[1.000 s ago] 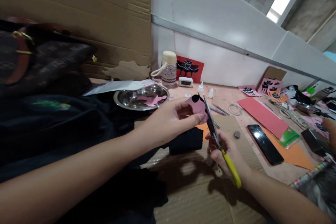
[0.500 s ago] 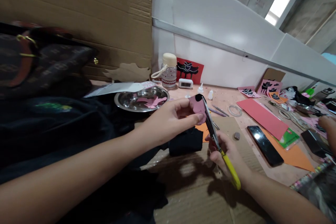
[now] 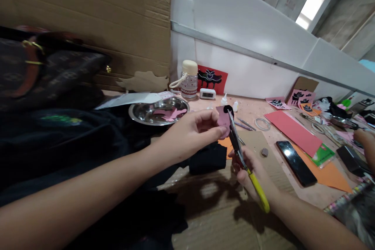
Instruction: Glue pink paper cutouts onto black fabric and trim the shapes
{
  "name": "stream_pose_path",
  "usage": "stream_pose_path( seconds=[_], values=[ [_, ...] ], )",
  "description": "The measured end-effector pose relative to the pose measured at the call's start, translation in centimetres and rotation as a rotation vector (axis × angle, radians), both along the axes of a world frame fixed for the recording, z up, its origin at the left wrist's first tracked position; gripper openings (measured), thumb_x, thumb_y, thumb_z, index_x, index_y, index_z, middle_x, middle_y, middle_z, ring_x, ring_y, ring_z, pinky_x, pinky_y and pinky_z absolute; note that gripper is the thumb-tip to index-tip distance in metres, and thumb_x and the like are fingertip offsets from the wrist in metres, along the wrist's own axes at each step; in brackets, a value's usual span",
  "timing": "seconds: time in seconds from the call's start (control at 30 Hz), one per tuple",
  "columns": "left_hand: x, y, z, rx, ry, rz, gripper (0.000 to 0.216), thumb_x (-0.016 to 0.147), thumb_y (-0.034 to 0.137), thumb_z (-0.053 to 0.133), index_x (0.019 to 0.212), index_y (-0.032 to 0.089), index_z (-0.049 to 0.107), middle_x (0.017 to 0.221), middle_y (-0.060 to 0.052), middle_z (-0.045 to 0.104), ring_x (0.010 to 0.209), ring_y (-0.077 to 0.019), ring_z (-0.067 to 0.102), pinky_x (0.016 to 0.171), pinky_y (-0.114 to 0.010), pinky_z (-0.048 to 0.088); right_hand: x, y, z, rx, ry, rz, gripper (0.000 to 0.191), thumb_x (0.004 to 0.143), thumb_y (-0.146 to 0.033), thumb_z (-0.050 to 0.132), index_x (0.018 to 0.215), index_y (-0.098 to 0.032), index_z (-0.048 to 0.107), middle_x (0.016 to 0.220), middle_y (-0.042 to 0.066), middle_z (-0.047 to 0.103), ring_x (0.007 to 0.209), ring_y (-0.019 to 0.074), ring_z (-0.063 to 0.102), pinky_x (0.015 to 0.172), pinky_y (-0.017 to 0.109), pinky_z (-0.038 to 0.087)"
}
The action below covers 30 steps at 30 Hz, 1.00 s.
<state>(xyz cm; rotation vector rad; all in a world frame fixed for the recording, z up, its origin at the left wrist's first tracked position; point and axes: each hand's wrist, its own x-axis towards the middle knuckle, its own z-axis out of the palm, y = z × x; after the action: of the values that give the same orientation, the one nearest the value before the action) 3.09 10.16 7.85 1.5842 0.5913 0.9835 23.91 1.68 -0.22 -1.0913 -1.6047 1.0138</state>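
My left hand (image 3: 202,129) pinches a small piece of pink paper (image 3: 224,119) between thumb and fingers, with a black layer (image 3: 229,108) showing at its top and right edge. My right hand (image 3: 253,172) is closed round yellow-handled scissors (image 3: 258,191), which point up and away. Their blades meet the right edge of the pink and black piece; how far apart the blades are is hard to see. Below my left hand lies black fabric (image 3: 208,160) on brown cardboard (image 3: 216,218).
A metal dish (image 3: 136,115) holding pink scraps (image 3: 170,114), a bottle (image 3: 189,82) and a small digital clock (image 3: 207,93) stand behind. Rightward lie a phone (image 3: 295,163), red paper (image 3: 293,131) and orange paper (image 3: 334,177). Another person's hand (image 3: 365,140) shows at the far right.
The pink and black piece has turned slightly in my left hand and shifted a little right, showing more black along its edge. My right hand stays in nearly the same place.
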Motion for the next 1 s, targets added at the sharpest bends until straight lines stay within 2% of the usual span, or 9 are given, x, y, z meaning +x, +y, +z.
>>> stream_pose_path(
  seconds=[0.3,1.0],
  values=[
    [0.2,-0.4,-0.2,-0.025,0.072,0.011,0.027,0.075,0.042,0.077,0.073,0.02,0.061,0.077,0.0,0.069,0.077,-0.0167,0.064,0.075,-0.03,0.05,-0.1,0.0,0.6,0.002,-0.054,0.008,0.061,0.086,-0.079,0.065,0.105,-0.022,0.055,0.079,-0.003,0.045,0.066,0.014,0.04,0.06,0.028,0.035],
    [0.3,-0.7,-0.1,-0.028,0.066,0.037,0.031,0.074,0.043,0.081,0.073,0.02,0.06,0.077,0.001,0.068,0.077,-0.0168,0.064,0.074,-0.029,0.05,-0.4,0.0,0.9,-0.023,-0.034,-0.018,0.065,0.081,-0.082,0.068,0.104,-0.022,0.056,0.077,-0.003,0.046,0.065,0.0142,0.04,0.06,0.028,0.034]
  ],
)
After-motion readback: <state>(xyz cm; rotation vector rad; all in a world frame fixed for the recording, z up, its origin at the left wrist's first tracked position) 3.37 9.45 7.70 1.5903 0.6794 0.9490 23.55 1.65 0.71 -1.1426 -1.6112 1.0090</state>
